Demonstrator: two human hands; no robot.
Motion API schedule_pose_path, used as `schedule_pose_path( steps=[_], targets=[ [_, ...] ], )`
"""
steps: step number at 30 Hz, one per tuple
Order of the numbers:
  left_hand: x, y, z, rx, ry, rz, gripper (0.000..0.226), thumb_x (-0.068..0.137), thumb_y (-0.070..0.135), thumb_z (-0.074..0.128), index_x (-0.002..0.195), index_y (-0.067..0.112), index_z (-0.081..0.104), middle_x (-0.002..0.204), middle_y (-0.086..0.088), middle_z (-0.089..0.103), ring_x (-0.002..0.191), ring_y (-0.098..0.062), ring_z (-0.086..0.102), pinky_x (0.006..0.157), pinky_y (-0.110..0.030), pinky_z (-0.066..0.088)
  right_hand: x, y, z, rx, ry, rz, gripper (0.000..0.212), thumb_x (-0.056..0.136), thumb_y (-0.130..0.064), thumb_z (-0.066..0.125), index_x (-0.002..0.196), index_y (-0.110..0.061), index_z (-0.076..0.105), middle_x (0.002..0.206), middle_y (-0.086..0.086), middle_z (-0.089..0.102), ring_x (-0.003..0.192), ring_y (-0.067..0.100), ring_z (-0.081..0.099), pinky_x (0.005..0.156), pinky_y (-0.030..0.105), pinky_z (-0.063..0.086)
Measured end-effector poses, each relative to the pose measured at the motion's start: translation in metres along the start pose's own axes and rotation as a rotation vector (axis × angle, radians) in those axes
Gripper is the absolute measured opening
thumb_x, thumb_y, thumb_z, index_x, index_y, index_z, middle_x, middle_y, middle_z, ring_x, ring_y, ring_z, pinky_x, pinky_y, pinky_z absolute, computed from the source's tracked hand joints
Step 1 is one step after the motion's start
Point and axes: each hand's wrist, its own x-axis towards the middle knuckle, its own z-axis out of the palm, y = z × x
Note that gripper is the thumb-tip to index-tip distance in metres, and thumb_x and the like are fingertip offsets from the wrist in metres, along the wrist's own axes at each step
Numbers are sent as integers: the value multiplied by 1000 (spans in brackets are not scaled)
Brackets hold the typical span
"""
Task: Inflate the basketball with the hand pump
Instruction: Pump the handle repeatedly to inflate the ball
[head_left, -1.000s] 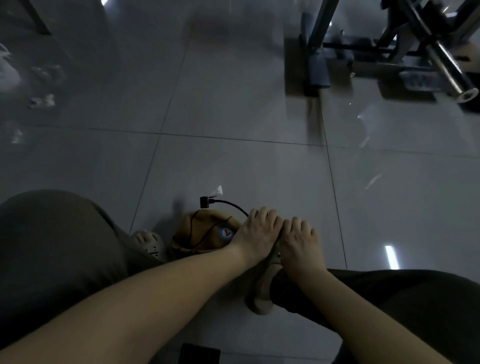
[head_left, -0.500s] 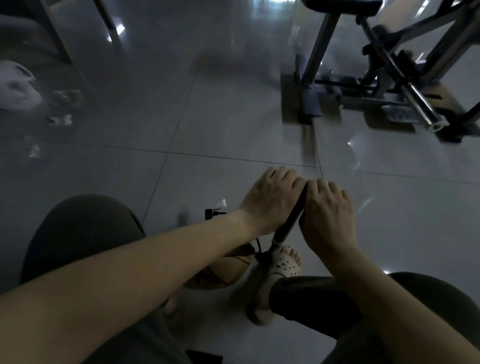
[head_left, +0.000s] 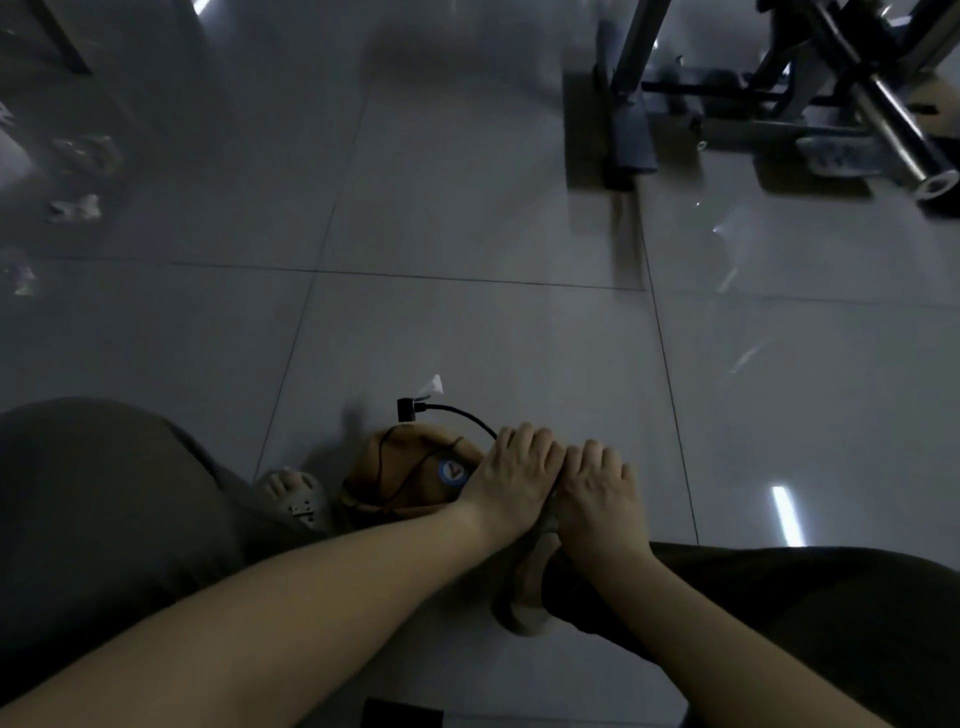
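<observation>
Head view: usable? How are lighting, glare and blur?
Head view: dim and underexposed overall; glare streaks on the glossy floor at right; gym machine at top right soft and bent by wide-angle distortion; left hand, right hand and basketball near centre reasonably sharp.

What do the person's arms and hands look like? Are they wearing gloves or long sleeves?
No gloves and no long sleeves. The left forearm and right forearm are bare right to the picture's edge, so no sleeve shows. The left hand and right hand are bare too, with no watch, bracelet or ring that I can see in this dim light.
</observation>
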Motion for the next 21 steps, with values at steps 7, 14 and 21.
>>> schedule_pose_path(
  steps=[7,14,21],
  targets=[
    [5,-8,-23,-23,-109,63,29,89,22,27,102,14,51,96,-6,56,83,-22,49,73,-34,42,-1,11,-28,78,-73,-95,21,90,-16,54,110,-14,51,105,6,52,93,24,52,81,34,44],
    [31,-38,-132,-152,273,141,40,91,23,21,105,10,57,95,-8,57,82,-23,51,74,-33,42,3,27,-142,133,285,-108,20,87,-21,43,101,-13,53,92,3,53,79,18,50,73,31,46],
    [12,-25,-104,-122,244,140,27,90,19,24,92,12,50,84,-9,52,72,-24,43,65,-34,38,-18,6,-102,123,351,-17,10,83,-13,43,91,-14,50,81,4,46,67,17,38,56,30,35]
  ],
)
